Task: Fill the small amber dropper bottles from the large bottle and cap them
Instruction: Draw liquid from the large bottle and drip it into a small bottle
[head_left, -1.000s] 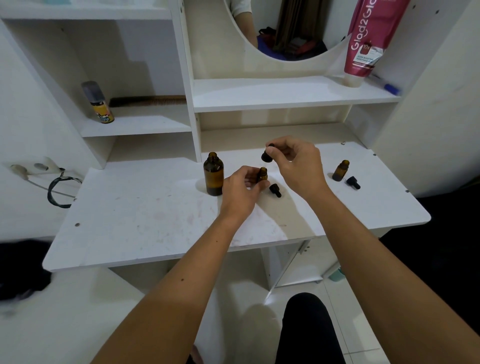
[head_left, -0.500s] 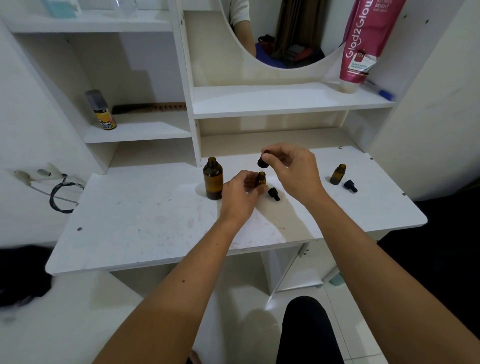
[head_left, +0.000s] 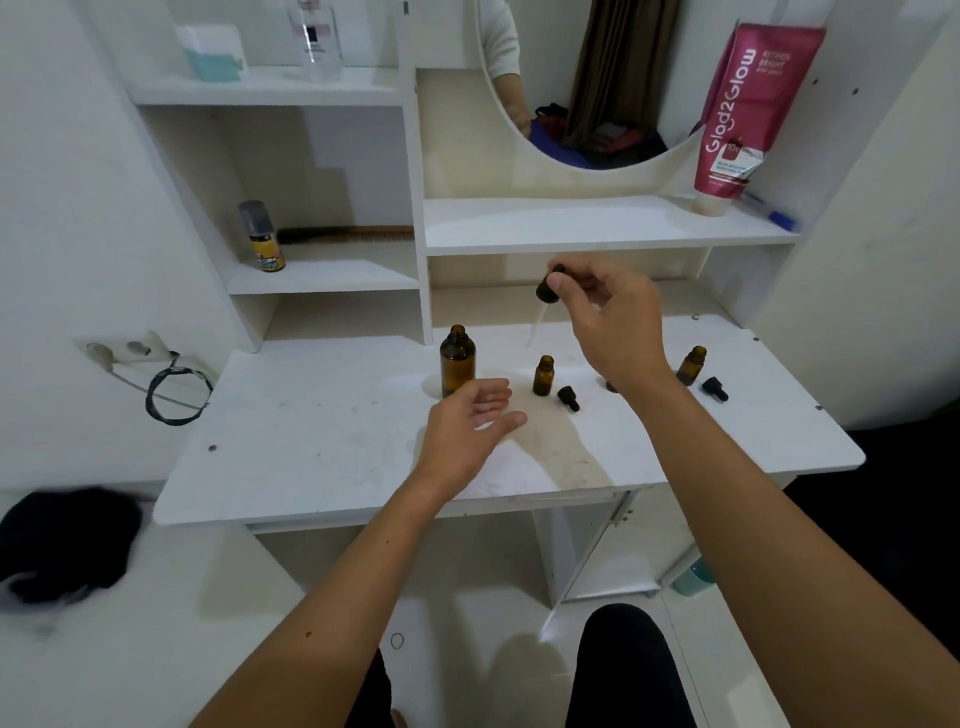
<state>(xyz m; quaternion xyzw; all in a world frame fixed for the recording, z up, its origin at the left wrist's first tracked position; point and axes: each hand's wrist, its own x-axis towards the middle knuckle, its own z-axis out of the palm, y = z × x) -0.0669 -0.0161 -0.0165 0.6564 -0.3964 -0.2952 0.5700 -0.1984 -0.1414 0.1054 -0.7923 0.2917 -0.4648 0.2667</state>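
The right hand (head_left: 605, 317) is raised above the white desk (head_left: 322, 431), thumb and forefinger pinching the black bulb of a dropper cap (head_left: 548, 288) whose pale glass pipette hangs down and slightly left. The left hand (head_left: 470, 426) hovers low over the desk with fingers loosely spread and palm turned inward, holding nothing, just in front of the large amber bottle (head_left: 457, 361), which stands uncapped. A small amber bottle (head_left: 544, 375) stands open between the two hands, a loose black cap (head_left: 568, 398) lying beside it. A second small bottle (head_left: 691, 366) and its cap (head_left: 715, 388) sit further right, partly behind the right forearm. A dark shape at the right wrist is mostly hidden.
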